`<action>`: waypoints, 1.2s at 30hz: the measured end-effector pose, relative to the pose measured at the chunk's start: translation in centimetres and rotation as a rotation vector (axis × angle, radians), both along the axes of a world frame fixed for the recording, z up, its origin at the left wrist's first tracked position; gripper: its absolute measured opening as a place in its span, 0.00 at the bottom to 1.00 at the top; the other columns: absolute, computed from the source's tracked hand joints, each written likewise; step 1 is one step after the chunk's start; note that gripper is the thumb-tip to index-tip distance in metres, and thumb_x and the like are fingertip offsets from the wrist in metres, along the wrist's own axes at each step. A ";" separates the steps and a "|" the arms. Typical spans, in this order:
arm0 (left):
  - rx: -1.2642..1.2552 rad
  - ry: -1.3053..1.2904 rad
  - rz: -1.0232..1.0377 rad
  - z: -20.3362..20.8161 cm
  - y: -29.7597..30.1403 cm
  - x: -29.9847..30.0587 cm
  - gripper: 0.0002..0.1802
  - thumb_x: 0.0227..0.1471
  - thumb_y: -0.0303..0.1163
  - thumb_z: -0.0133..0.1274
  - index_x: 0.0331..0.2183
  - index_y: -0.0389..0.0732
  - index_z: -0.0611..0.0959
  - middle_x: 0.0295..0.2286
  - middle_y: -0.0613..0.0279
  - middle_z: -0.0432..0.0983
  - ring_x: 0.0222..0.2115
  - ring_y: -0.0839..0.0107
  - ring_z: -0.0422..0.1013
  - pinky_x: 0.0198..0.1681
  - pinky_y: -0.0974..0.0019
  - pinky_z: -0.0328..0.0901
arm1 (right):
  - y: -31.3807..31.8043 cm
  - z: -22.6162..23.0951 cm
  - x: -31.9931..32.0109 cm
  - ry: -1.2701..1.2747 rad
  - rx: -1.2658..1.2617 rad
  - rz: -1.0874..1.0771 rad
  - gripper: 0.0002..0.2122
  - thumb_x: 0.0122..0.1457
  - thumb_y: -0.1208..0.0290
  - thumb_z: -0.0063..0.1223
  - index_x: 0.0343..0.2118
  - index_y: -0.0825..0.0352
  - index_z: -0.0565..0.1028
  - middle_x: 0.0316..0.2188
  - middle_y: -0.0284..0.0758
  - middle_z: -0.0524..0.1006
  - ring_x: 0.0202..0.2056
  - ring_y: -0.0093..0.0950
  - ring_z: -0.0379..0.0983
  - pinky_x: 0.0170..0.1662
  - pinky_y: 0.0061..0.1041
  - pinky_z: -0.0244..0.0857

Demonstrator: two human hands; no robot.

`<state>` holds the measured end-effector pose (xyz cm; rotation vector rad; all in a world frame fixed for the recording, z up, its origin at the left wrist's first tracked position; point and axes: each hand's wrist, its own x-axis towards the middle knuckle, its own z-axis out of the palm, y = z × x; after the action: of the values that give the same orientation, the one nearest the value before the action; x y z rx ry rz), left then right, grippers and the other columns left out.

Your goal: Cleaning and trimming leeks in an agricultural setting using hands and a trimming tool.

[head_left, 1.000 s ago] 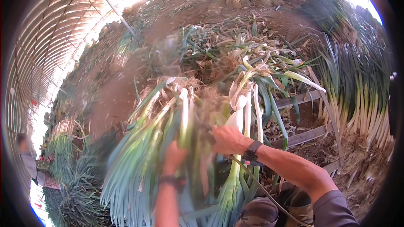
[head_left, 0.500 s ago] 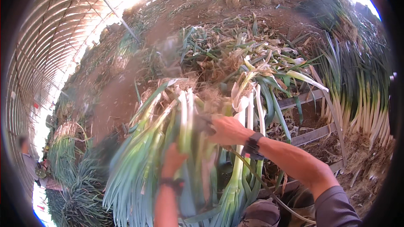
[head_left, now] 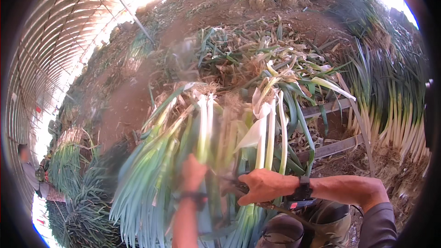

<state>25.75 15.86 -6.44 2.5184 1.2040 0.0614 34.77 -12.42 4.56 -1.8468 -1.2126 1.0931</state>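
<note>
Long green onions [head_left: 151,193] lie in a thick bunch before me, their white stems and roots away from me and their leaves hanging toward me. My left hand [head_left: 193,173], somewhat blurred, is closed around green onion stalks just below two white stems [head_left: 205,124]. To its right, my right hand [head_left: 266,186] grips a dark air blow gun [head_left: 233,186] with a hose [head_left: 294,216] trailing from it; motion blurs its front end. Beyond that hand stand several bare white stems [head_left: 271,142], with a loose pale husk [head_left: 254,134] beside them.
Stripped leaves and husks [head_left: 262,50] are heaped beyond the bunch. A metal frame [head_left: 333,149] stands at the right, near more rooted green onions [head_left: 395,105]. Bundled green onions [head_left: 71,160] lie at the left, where another person [head_left: 30,170] is seen. Arched roofing rises above.
My right hand has come toward me and slightly right with the blow gun. The left hand stays on the stalks, shifted only a little. A pale husk now stands out from the stems.
</note>
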 end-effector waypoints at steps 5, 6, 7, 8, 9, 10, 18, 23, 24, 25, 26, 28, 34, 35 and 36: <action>0.024 0.007 -0.028 0.7 -0.7 0.2 0.37 0.32 0.43 0.73 0.42 0.31 0.79 0.37 0.37 0.81 0.41 0.43 0.78 0.44 0.52 0.71 | 1.9 -1.0 0.7 -0.223 -0.039 -0.009 0.20 0.49 0.58 0.60 0.32 0.73 0.72 0.23 0.51 0.77 0.30 0.49 0.77 0.35 0.43 0.69; 0.006 0.013 -0.022 0.8 -0.6 0.3 0.36 0.32 0.44 0.73 0.41 0.31 0.79 0.36 0.38 0.81 0.40 0.44 0.78 0.44 0.52 0.71 | 2.3 -1.2 1.1 -0.223 -0.039 -0.011 0.20 0.49 0.58 0.60 0.32 0.73 0.72 0.23 0.51 0.77 0.30 0.49 0.77 0.35 0.43 0.69; -0.013 0.019 -0.017 0.8 -0.5 0.3 0.36 0.32 0.44 0.73 0.41 0.32 0.79 0.36 0.39 0.81 0.40 0.45 0.78 0.43 0.52 0.71 | 2.7 -1.5 1.5 -0.252 -0.039 -0.031 0.19 0.49 0.58 0.60 0.33 0.73 0.73 0.24 0.50 0.78 0.30 0.49 0.77 0.35 0.43 0.69; -0.012 0.018 -0.017 0.6 -0.3 0.2 0.36 0.32 0.44 0.73 0.41 0.32 0.79 0.36 0.39 0.81 0.40 0.45 0.78 0.43 0.52 0.71 | 3.1 -2.0 1.9 -0.281 -0.037 -0.049 0.19 0.49 0.59 0.59 0.34 0.72 0.74 0.24 0.49 0.78 0.31 0.49 0.77 0.35 0.43 0.70; -0.010 0.004 -0.029 0.1 0.0 0.0 0.35 0.32 0.44 0.73 0.40 0.32 0.79 0.35 0.40 0.82 0.39 0.46 0.79 0.43 0.53 0.71 | 3.5 -2.6 2.1 -0.282 -0.035 -0.049 0.19 0.49 0.59 0.59 0.34 0.72 0.74 0.24 0.49 0.78 0.31 0.49 0.77 0.35 0.43 0.70; -0.008 -0.011 -0.041 -0.2 0.2 -0.2 0.35 0.31 0.43 0.72 0.40 0.32 0.80 0.35 0.41 0.82 0.38 0.47 0.79 0.43 0.54 0.71 | 3.9 -3.4 2.3 -0.317 -0.009 -0.075 0.20 0.49 0.58 0.60 0.35 0.72 0.74 0.24 0.49 0.78 0.30 0.49 0.77 0.35 0.44 0.70; -0.159 -0.127 -0.142 0.5 0.1 -0.6 0.33 0.32 0.42 0.72 0.40 0.33 0.83 0.34 0.43 0.82 0.37 0.51 0.79 0.43 0.55 0.71 | 7.3 -4.7 5.9 -0.364 -0.006 -0.233 0.20 0.48 0.57 0.61 0.33 0.73 0.77 0.24 0.51 0.78 0.28 0.50 0.77 0.33 0.45 0.71; -0.138 -0.152 -0.178 1.3 0.0 -0.7 0.31 0.34 0.43 0.71 0.39 0.34 0.84 0.34 0.45 0.83 0.36 0.53 0.80 0.42 0.56 0.71 | 9.2 -4.2 8.3 -0.420 0.034 -0.350 0.15 0.46 0.66 0.57 0.30 0.74 0.79 0.30 0.53 0.80 0.36 0.48 0.79 0.40 0.41 0.73; -0.186 -0.185 -0.194 1.7 -0.2 -0.7 0.30 0.35 0.44 0.71 0.39 0.34 0.84 0.33 0.47 0.83 0.35 0.55 0.79 0.41 0.56 0.71 | 9.4 -4.8 8.7 -0.420 0.035 -0.352 0.15 0.46 0.66 0.57 0.30 0.74 0.79 0.30 0.53 0.80 0.36 0.48 0.79 0.40 0.41 0.73; -0.234 -0.219 -0.211 1.9 -0.3 -0.7 0.29 0.36 0.44 0.71 0.38 0.34 0.85 0.33 0.48 0.83 0.34 0.56 0.79 0.41 0.57 0.71 | 9.6 -6.0 9.4 -0.470 0.124 -0.380 0.17 0.48 0.61 0.59 0.31 0.74 0.78 0.28 0.52 0.79 0.33 0.49 0.79 0.36 0.41 0.73; -0.231 -0.219 -0.208 1.8 -0.1 -0.9 0.29 0.36 0.44 0.71 0.38 0.34 0.85 0.33 0.48 0.83 0.34 0.56 0.79 0.41 0.57 0.71 | 9.8 -5.9 9.5 -0.518 0.215 -0.401 0.20 0.49 0.56 0.60 0.32 0.74 0.77 0.26 0.51 0.79 0.30 0.49 0.78 0.32 0.42 0.72; -0.294 -0.267 -0.247 1.6 0.3 -1.3 0.28 0.40 0.45 0.69 0.39 0.34 0.85 0.32 0.50 0.83 0.33 0.60 0.78 0.40 0.58 0.70 | 9.8 -5.8 9.8 -0.490 0.177 -0.367 0.20 0.49 0.57 0.60 0.33 0.74 0.77 0.25 0.49 0.79 0.29 0.47 0.79 0.33 0.41 0.72; -0.217 -0.242 -0.171 -0.1 2.9 -3.4 0.27 0.45 0.46 0.67 0.40 0.33 0.85 0.33 0.48 0.82 0.32 0.63 0.75 0.39 0.58 0.68 | 6.3 -1.8 8.4 -0.297 0.088 -0.177 0.16 0.51 0.59 0.61 0.34 0.69 0.77 0.20 0.40 0.78 0.24 0.36 0.79 0.34 0.37 0.72; -0.150 -0.196 -0.231 0.8 3.2 -3.1 0.27 0.46 0.45 0.66 0.40 0.32 0.84 0.34 0.46 0.82 0.33 0.61 0.75 0.40 0.58 0.68 | 5.1 -1.6 8.2 -0.299 0.089 -0.187 0.15 0.52 0.59 0.60 0.34 0.68 0.77 0.20 0.39 0.78 0.23 0.34 0.79 0.34 0.36 0.72; -0.162 -0.198 -0.236 2.5 2.4 -2.1 0.27 0.46 0.45 0.66 0.40 0.32 0.84 0.34 0.46 0.82 0.33 0.61 0.75 0.40 0.58 0.68 | 3.8 -0.9 8.0 -0.302 0.077 -0.192 0.15 0.52 0.59 0.60 0.34 0.68 0.77 0.20 0.39 0.78 0.23 0.34 0.79 0.34 0.36 0.72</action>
<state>23.61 18.29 -3.97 2.4275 0.7974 0.1450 42.73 -8.59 3.71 -2.0712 -1.1934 0.6713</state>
